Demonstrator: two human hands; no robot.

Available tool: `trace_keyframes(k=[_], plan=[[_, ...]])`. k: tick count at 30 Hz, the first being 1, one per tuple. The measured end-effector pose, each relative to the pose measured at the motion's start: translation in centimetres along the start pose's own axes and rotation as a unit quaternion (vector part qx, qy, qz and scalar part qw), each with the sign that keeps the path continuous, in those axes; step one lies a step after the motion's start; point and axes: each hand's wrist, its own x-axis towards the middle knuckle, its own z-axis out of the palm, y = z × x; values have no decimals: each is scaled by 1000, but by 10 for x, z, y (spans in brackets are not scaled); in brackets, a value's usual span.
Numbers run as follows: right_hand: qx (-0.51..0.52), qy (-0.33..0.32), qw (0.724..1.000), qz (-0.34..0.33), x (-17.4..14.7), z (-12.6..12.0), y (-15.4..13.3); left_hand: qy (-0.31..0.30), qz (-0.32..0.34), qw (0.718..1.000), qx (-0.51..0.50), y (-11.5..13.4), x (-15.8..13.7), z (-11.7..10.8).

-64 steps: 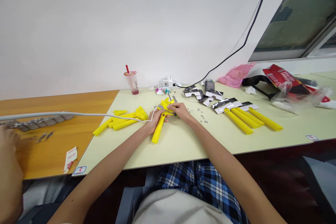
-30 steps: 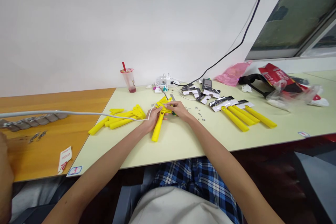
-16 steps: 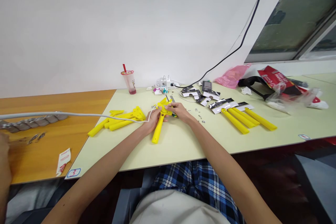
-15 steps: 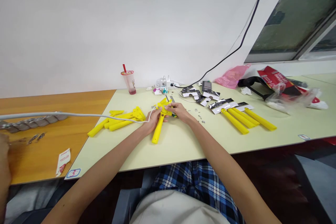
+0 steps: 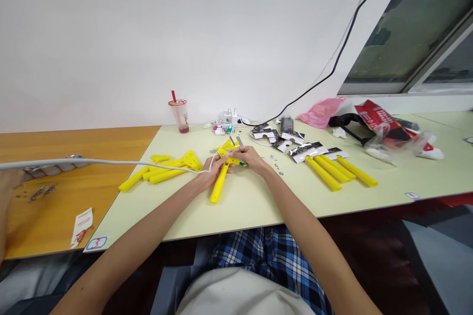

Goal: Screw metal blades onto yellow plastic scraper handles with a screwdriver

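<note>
A yellow plastic scraper [image 5: 219,187], with a long handle and a wide head, is tilted above the table between my hands. My left hand [image 5: 211,171] is closed around its head from the left side. At the right of that head, my right hand [image 5: 252,157] has its fingers pinched together; what they hold is too small to make out. Something dark green shows under the right fingers. Flat metal blades [image 5: 239,141] lie just behind the head. More yellow scrapers [image 5: 173,170] are piled to the left. Small metal parts [image 5: 276,166] are scattered right of my hand.
Yellow scrapers with black-and-white header cards [image 5: 328,170] lie at the right, with loose cards [image 5: 283,141] behind them. A white cable [image 5: 111,161] crosses the left side close to my left hand. A cup [image 5: 181,117] stands by the wall. Another person's arm [image 5: 5,206] shows far left.
The view has shifted slightly. My hands stay on the scraper with almost the same grip. At the far left, the other person's hand has moved up toward the grey metal parts.
</note>
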Motion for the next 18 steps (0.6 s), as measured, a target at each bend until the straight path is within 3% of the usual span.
trace_keyframes(k=[10,18], plan=[[20,-1,1000,16,-21,-8,-4,-45,-41,998,-24,2,-19,17],[48,-56,997,26,-36,-7,-15,-88,-66,993,-36,0,-31,24]])
